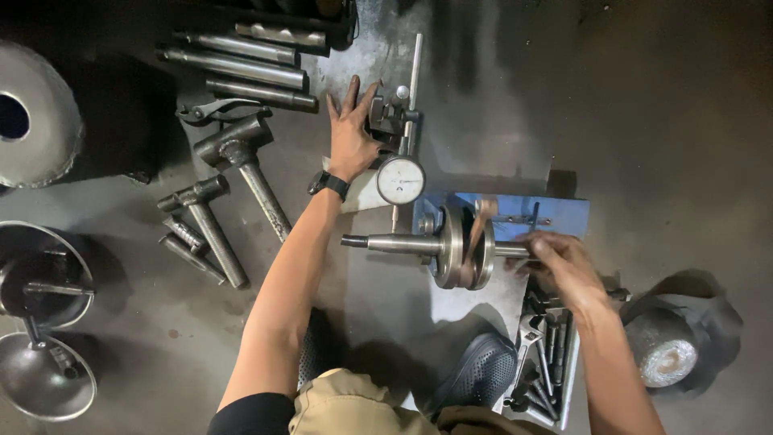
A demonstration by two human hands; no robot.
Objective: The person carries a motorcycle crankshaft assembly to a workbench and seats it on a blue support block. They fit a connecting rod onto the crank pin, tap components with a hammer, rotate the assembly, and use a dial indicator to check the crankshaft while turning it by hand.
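Fingers (346,101) of the left hand (351,137) lie spread flat beside the dial gauge (400,180) stand at upper centre. Right hand (564,262) grips the crankshaft (451,246) end at centre right. Steel bars (233,64) and hammers (241,157) crowd the upper left; a tool tray (547,362) sits lower right.

So the crankshaft (451,246) is lying horizontal on the blue stand (555,211), two round steel webs in the middle, stub shafts out each side. Dial gauge (400,180) (white face, round) stands just behind its left shaft on a steel post.
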